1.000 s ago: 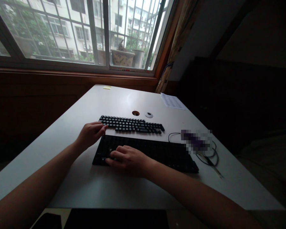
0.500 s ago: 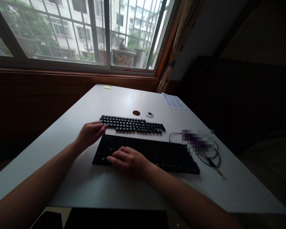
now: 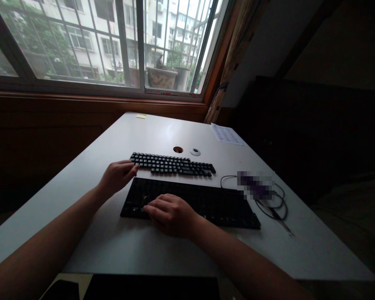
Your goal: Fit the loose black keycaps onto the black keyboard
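A wide black keyboard (image 3: 225,206) lies flat near the front of the white desk. Just behind it, loose black keycaps (image 3: 171,163) are laid out in rows. My left hand (image 3: 118,177) is at the left end of these rows, its fingers bent together and touching or nearly touching the end caps; anything in its grasp is hidden. Over the left part of the keyboard, my right hand (image 3: 171,212) has its fingers curled together, tips down by the lower left keys. What they pinch, if anything, does not show.
On the right lie a blurred-out purple item (image 3: 254,185) and a coiled dark cable (image 3: 279,212). Farther back are a round desk hole (image 3: 178,149), a ring-shaped cover (image 3: 195,152), a printed sheet (image 3: 227,134) and a yellow note (image 3: 141,116). A barred window rises behind the desk.
My right hand's fingertips have shifted slightly right along the keyboard's lower left. The left hand stays at the end of the keycap rows. The view has moved a little.
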A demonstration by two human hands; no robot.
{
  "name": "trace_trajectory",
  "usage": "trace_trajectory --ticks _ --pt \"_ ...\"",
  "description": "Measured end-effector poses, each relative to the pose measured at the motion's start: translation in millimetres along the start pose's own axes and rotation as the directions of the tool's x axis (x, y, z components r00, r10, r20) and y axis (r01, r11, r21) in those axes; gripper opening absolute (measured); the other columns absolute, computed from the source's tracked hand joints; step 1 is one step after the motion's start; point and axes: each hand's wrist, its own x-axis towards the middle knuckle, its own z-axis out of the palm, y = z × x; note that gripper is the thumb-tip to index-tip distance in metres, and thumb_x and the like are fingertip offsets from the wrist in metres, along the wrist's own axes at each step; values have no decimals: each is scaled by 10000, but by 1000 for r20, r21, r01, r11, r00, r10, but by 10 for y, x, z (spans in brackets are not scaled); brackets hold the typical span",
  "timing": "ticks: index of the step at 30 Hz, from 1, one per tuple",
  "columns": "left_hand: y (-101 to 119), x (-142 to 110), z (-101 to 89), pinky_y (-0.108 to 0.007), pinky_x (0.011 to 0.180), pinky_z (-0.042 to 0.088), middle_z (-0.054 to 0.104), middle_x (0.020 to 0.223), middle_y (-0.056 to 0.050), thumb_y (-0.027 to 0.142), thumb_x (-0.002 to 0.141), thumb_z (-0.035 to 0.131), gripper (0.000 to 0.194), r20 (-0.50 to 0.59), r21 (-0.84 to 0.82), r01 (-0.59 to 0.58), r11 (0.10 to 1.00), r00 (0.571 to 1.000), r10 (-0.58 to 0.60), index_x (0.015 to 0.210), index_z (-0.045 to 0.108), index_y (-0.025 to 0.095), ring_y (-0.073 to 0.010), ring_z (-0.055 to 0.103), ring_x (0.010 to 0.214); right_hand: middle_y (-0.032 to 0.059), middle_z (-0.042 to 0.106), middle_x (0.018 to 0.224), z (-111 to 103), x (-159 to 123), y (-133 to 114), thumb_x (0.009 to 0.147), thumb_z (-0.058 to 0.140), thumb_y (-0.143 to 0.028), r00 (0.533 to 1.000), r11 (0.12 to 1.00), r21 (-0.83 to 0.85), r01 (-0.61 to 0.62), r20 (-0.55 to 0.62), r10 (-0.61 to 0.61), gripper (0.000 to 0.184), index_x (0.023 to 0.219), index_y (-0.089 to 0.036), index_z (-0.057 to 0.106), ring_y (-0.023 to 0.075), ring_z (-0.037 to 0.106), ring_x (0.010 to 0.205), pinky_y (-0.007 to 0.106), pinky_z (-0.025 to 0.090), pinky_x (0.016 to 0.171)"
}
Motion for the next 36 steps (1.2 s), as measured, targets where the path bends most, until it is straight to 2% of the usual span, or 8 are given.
trace_trajectory --ticks 4,8,14,19,23,29,36 --pt "-34 -4 8 -253 574 367 550 646 10 320 983 523 365 8 8 4 1000 1000 -4 670 651 182 -106 496 566 77 734 994 -7 -4 -3 967 544 -198 1000 1000 -9 14 -8 -14 223 1157 -131 640 189 651 904 342 557 827" --pt "-58 1 42 -260 604 398 581 730 -9 331 987 513 305 38 44 1 999 999 -3 801 706 187 -125 505 629 84 736 1023 -16 7 -11 959 549 -194 1000 1000 -1 -9 9 9 233 1170 -141 632 187 653 939 346 558 854" --pt "-114 7 178 -342 834 452 624 887 -50 351 1002 511 262 114 136 -128 982 987 113 1044 742 234 -199 543 868 82 740 1036 -21 20 -22 954 529 -164 1000 1000 8 -21 10 21 217 1140 -142 637 189 656 934 338 557 855" --pt "-121 37 295 -412 921 456 609 1030 -71 411 1006 500 322 200 216 -156 964 973 113 1219 706 285 -232 525 949 69 741 962 -37 6 -11 948 529 -161 999 1000 2 -24 29 24 180 1093 -156 635 178 665 900 327 559 814" --pt "-79 60 345 -427 924 468 601 1050 -82 421 1004 494 343 218 268 -166 949 970 108 1243 701 287 -245 506 959 64 743 964 -102 -5 31 951 531 -165 999 999 -32 21 -27 -21 199 1121 -157 635 184 664 930 345 555 835" --pt "-52 61 361 -435 935 470 595 1075 -98 434 1011 471 386 240 315 -182 931 965 108 1291 684 275 -259 506 978 59 750 964 -294 -15 143 945 520 -167 992 998 -47 -49 -119 43 254 1167 -178 642 199 654 910 384 537 878" --pt "-84 52 355 -427 941 470 592 1067 -91 429 1010 480 362 244 299 -177 938 964 105 1247 711 282 -252 512 982 35 751 947 -463 -111 319 921 550 -147 968 986 -97 -135 -225 110 282 1176 -204 654 204 644 887 416 501 918"
